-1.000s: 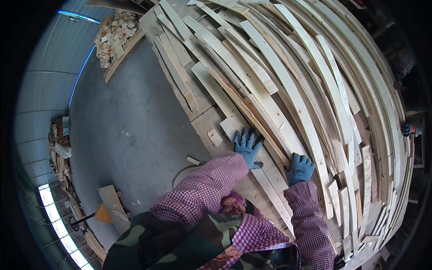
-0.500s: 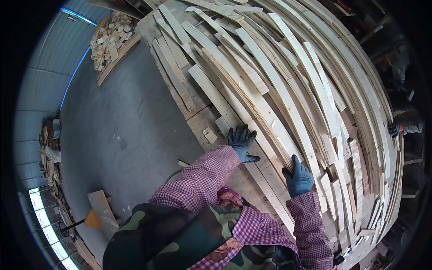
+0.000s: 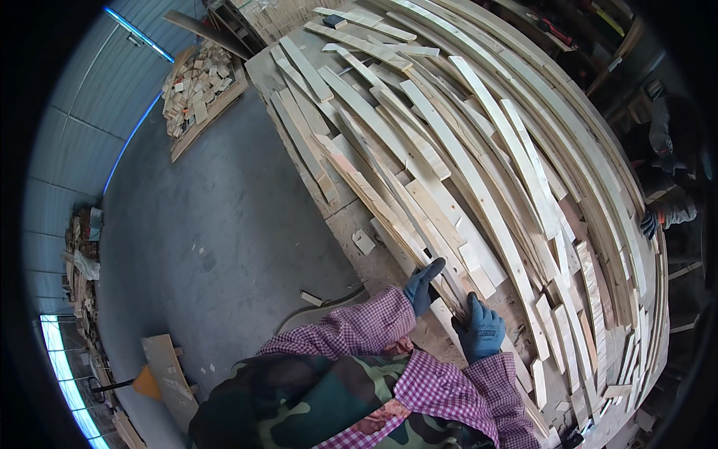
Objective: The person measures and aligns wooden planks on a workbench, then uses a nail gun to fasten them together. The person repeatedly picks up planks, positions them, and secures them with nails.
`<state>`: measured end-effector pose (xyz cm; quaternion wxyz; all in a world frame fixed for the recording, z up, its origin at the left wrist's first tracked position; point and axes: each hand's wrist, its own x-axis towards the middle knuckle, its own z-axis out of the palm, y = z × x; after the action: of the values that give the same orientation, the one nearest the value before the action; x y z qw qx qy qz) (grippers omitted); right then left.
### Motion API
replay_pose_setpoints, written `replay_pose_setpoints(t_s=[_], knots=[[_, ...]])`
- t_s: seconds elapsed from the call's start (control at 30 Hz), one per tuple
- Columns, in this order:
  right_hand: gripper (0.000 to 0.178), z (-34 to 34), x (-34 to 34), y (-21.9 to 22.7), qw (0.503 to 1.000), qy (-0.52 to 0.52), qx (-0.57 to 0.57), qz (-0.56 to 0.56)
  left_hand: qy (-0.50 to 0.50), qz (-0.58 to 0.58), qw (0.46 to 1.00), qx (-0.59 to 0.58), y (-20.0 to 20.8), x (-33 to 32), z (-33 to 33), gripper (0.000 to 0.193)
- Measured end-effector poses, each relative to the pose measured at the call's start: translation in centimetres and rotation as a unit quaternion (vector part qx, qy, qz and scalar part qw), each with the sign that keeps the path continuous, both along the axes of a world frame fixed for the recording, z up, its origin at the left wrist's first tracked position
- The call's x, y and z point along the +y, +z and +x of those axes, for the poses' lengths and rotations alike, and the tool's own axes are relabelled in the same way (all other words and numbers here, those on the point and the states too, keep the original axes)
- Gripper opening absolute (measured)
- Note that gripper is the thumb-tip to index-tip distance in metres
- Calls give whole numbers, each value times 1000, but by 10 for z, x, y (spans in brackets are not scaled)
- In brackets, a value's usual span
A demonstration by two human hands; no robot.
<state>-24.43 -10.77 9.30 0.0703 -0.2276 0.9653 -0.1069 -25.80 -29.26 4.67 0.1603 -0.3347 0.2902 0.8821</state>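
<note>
Long pale wooden strips (image 3: 479,187) lie in overlapping rows across a wide worktable. Near the table's close edge, my left hand (image 3: 423,286), in a blue-grey glove, is closed with its thumb over a long wooden strip (image 3: 380,203). My right hand (image 3: 481,329), gloved alike, is closed at the near end of the strips, close to the left. Its fingers partly hide what they grip. Shorter wood pieces (image 3: 479,271) lie just beyond the hands. A small pale offcut (image 3: 363,241) rests on the bare tabletop to the left.
Another person's gloved hand (image 3: 651,223) is at the table's far right side. A heap of wood offcuts (image 3: 198,82) sits on the floor at the far left. A leaning board (image 3: 169,374) stands at the lower left on the grey floor (image 3: 224,224).
My left hand has gone from spread flat on the strips to closed on one, lower and nearer. The strip has shifted left and tilted onto its edge. My right hand has moved slightly nearer.
</note>
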Motion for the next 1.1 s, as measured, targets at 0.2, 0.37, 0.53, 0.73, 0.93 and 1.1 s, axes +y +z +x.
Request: replay_pose_setpoints(t_s=[0.2,0.37,0.53,0.73,0.93,1.1], knots=[[71,23,-2,-7,965,-86,-158,-189,98,76,991,43,-26,-6,17,47],[76,9,6,-10,967,-87,-237,-28,-18,-294,946,137,5,-8,17,49],[75,8,17,9,979,-90,-183,-21,-69,-344,917,190,-8,-6,20,58],[82,15,49,19,977,-126,-79,-155,-57,-164,984,37,49,-4,-10,67],[68,26,116,39,968,-157,8,-197,21,-23,999,31,11,-7,-11,83],[65,54,167,40,959,-188,5,-210,62,17,998,-22,-24,-20,23,78]])
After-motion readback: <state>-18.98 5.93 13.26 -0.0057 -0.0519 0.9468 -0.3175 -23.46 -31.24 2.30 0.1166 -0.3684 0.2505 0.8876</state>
